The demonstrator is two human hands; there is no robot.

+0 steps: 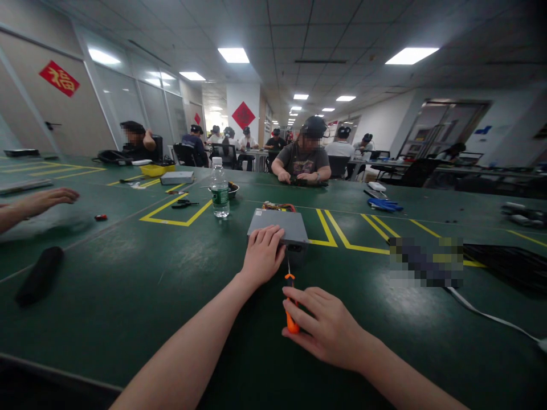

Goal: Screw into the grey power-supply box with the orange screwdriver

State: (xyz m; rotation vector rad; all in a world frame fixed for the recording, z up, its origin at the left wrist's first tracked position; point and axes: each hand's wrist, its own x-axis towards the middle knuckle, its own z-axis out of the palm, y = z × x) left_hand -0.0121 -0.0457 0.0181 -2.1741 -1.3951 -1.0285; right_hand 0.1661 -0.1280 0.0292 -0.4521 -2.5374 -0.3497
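A grey metal computer power supply (277,223) lies on the green table in front of me, with a bundle of coloured cables (280,206) at its far side. My left hand (262,256) grips its near left part, fingers over the top and thumb by the front face. Between the fingers and thumb of my right hand (322,324) is a screwdriver (292,316) with an orange and black handle. Its thin shaft points away from me, up to the lower front face of the power supply, below the socket. Whether the tip sits in a screw is too small to tell.
A water bottle (220,191) stands beyond my left hand, beside a metal bowl (233,191). Blue gloves (384,204) lie to the right. A black object (40,276) lies at left, near another person's hand (53,198). Someone works across the table (305,154).
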